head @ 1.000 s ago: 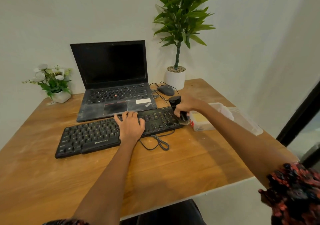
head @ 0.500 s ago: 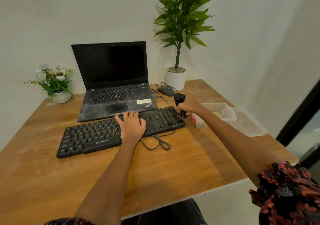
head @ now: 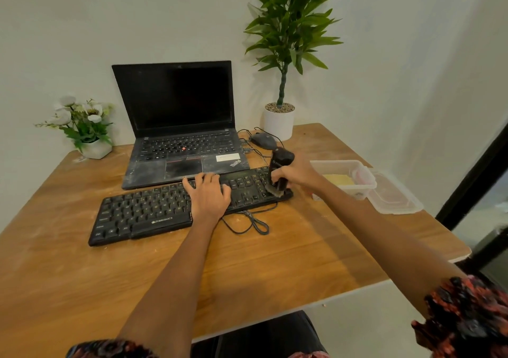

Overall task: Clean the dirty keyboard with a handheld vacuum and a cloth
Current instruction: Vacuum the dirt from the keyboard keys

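Vacuuming step: black handheld vacuum [head: 279, 171] is being gripped by right hand [head: 298, 174] over the flat black keyboard's [head: 143, 211] right end; keyboard is being steadied by flat-fingered left hand [head: 208, 197]; leftward passes judged next.

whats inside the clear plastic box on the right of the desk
The clear plastic box sits open, its lid lying beside it. Something flat and yellow lies inside, perhaps a cloth or sponge, with a reddish bit near the far corner. The right forearm covers the near left corner.
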